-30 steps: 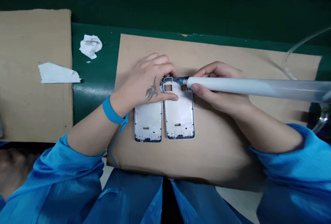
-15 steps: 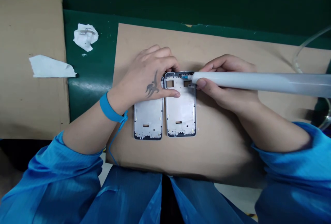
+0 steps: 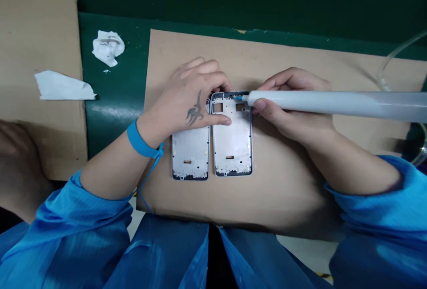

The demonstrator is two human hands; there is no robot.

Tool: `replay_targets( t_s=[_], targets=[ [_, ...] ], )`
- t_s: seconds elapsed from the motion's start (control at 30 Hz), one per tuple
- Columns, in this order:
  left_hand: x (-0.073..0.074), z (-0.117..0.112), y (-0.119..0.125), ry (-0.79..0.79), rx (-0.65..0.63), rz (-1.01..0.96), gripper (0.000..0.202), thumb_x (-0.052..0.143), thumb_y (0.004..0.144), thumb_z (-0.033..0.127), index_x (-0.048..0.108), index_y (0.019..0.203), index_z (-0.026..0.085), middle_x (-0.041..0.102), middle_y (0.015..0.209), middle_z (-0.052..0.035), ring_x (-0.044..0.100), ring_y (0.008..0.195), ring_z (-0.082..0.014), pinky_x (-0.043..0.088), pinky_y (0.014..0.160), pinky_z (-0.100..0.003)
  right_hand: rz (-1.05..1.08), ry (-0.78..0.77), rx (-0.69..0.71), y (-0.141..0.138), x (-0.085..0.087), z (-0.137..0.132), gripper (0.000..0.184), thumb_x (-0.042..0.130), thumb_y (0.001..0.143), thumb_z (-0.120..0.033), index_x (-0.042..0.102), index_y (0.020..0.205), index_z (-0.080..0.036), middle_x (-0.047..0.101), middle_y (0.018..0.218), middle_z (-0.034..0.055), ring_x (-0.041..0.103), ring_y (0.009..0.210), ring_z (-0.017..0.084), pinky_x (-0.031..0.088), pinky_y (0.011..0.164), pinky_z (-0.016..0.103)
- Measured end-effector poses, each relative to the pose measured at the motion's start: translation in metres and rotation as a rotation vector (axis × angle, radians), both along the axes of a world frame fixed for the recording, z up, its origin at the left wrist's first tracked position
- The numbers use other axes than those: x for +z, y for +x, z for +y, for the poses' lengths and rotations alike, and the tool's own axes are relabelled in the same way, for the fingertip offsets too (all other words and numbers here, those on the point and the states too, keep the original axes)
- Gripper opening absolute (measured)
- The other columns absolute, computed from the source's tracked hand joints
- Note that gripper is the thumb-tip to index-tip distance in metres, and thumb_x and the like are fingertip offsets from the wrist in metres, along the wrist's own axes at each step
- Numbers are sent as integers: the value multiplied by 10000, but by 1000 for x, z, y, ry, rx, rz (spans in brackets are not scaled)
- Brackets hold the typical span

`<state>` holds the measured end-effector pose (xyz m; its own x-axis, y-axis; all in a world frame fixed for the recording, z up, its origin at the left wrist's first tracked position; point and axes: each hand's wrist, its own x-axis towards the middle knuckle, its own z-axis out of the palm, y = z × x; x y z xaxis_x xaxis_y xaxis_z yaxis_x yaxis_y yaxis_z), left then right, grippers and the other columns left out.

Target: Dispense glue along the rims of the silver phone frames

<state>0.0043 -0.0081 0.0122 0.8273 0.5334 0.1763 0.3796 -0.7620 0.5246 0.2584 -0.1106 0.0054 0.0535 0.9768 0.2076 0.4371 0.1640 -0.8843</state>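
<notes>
Two silver phone frames with dark edges lie side by side on the cardboard sheet. My left hand (image 3: 193, 98) rests over the upper part of the left phone frame (image 3: 191, 153) and grips the right phone frame (image 3: 232, 140), its thumb flat on the face and its fingers curled at the top edge. In my right hand (image 3: 293, 111) is a long white dispensing syringe (image 3: 316, 101), held nearly level. Its blue needle tip (image 3: 238, 98) points left and sits at the top of the right frame; whether it touches cannot be made out.
Cardboard (image 3: 200, 209) covers the green bench under the frames. To the left are a crumpled white tissue (image 3: 108, 48), a folded white paper piece (image 3: 65, 86) and another cardboard sheet (image 3: 40, 26). A clear tube (image 3: 395, 60) curves at right. Another person's arm (image 3: 16, 169) shows at far left.
Another person's arm has come into view at the far left. My hands, the syringe and the frames hold nearly the same places, with the whole view shifted slightly.
</notes>
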Motion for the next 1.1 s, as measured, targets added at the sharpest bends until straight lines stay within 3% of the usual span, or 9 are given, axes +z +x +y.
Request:
replay_targets(
  t_s=[0.43, 0.77, 1.1],
  targets=[
    [1, 0, 0, -50, 4, 23, 681, 837, 862, 869, 781, 1178, 269, 768, 1154, -117, 690, 1094, -379, 549, 946, -560, -29, 0, -19, 0, 0, 0, 320, 939, 919, -558, 747, 944, -302, 788, 845, 36, 725, 685, 224, 563, 583, 392],
    [5, -3, 1, -26, 18, 26, 653, 972, 800, 762, 789, 1159, 249, 779, 1145, -83, 711, 1097, -350, 557, 946, -512, -24, -21, -56, 1, -4, 0, 265, 935, 917, -530, 776, 960, -323, 818, 899, 50, 749, 733, 259, 621, 615, 426],
    [5, -5, 1, -9, 34, 21, 637, 1022, 776, 693, 797, 1148, 227, 780, 1132, -73, 710, 1091, -338, 535, 945, -475, -44, 23, -54, -6, -1, 0, 290, 939, 882, -537, 791, 951, -297, 820, 873, 27, 732, 698, 215, 579, 590, 370]
  ],
)
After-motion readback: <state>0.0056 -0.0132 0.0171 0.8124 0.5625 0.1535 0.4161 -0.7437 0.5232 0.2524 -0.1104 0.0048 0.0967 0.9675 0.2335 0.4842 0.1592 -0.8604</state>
